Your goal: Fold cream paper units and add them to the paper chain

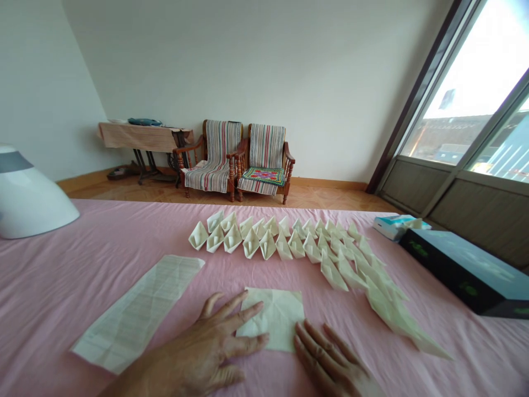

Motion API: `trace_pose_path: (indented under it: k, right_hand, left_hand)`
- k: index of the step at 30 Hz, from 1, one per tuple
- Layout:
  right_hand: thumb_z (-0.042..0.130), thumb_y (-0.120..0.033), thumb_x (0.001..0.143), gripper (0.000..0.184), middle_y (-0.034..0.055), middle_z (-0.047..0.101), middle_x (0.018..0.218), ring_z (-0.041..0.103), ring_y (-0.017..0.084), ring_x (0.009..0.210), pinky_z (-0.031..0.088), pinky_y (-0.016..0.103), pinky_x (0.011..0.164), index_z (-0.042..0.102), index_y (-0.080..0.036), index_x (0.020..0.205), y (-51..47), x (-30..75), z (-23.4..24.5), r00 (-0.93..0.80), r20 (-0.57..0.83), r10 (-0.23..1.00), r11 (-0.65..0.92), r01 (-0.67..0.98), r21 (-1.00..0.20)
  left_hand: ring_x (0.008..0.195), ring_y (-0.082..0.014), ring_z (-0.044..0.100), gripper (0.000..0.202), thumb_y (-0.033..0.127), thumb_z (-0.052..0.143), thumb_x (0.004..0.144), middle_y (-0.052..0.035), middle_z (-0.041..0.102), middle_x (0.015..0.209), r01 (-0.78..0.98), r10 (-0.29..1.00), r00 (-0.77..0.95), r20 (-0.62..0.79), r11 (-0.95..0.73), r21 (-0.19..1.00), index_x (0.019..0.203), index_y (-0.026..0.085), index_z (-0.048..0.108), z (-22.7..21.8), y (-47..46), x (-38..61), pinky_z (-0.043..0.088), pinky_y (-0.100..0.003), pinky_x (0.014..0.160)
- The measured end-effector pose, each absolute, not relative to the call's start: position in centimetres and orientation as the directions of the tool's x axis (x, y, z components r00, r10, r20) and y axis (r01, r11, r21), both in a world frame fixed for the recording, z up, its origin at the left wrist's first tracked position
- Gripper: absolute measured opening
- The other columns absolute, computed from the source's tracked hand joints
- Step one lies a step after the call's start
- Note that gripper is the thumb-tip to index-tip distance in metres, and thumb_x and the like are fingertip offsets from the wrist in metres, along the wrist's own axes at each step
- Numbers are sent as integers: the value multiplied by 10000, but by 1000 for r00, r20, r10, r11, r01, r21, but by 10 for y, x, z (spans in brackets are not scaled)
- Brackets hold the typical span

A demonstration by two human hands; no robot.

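Note:
A small square sheet of creased paper (283, 317) lies flat on the pink cloth in front of me. My left hand (215, 342) rests on its left side, fingers spread over the paper. At the lower right corner, my right hand (330, 355) lies flat, its fingertips touching the paper's edge. To the left is a longer creased paper strip (142, 309) with faint printed lines. Beyond the square, many folded paper boats (250, 242) stand in rows that curve round toward the right.
The pink cloth (103, 237) covers the surface under my hands. A black box (463, 270) and a tissue pack (390, 225) sit at the right. A white rounded object (33, 198) stands at the far left. Two wooden chairs (243, 160) are by the wall.

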State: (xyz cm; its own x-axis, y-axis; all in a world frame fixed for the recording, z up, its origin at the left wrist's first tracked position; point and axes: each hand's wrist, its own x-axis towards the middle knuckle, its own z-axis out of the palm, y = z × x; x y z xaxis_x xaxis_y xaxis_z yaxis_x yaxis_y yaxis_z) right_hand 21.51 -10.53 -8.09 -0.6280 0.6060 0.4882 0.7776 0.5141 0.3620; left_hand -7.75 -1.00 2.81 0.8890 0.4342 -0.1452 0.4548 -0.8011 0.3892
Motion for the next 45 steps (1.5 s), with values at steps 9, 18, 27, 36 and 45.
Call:
trace_pose_path:
  k: [9,18,27,36,45]
  right_hand:
    - [455,-321,956,665,125,595,1297,598,253,1157,532,358,903,160,-133,1522,-106,190,-56,-399,669,627,480,874,72]
    - [442,-617,905,895,166,441,1420,424,291,1315,459,393,1014,108,-59,1519,-93,148,-67,-482,571,665,563,825,42]
    - [578,-454,842,665,182,524,1339,572,300,1182,548,389,899,482,-41,1353,-109,186,-54,-523,505,687,510,842,178]
    - [580,-331,803,518,185,613,1260,605,336,1125,512,493,922,590,-46,1236,-107,183,-36,-323,440,838,369,929,-19]
    - [556,-174,781,442,145,656,1194,594,284,1104,400,495,1013,585,-88,1214,-79,164,-20,-292,540,789,475,848,-236]
  left_hand:
    - [1421,-253,276,497,328,522,975,-19,327,1536,375,383,922,-48,-857,353,1436,398,351,23,-16,-72,107,-492,1165]
    - [1428,-266,253,532,289,517,980,3,271,1556,382,406,914,0,-861,334,1455,398,305,19,-24,-72,98,-498,1155]
    - [1284,-259,489,331,204,580,945,-28,541,1390,389,418,902,112,-897,209,1255,319,574,14,-19,-74,207,-449,1045]
    - [847,-206,612,86,98,611,870,-9,681,891,479,481,846,228,-875,71,857,183,615,6,-35,-45,258,-470,988]
    - [803,-223,568,94,84,559,903,-35,650,865,494,457,834,308,-868,-50,910,158,616,-10,-16,-32,411,-386,800]
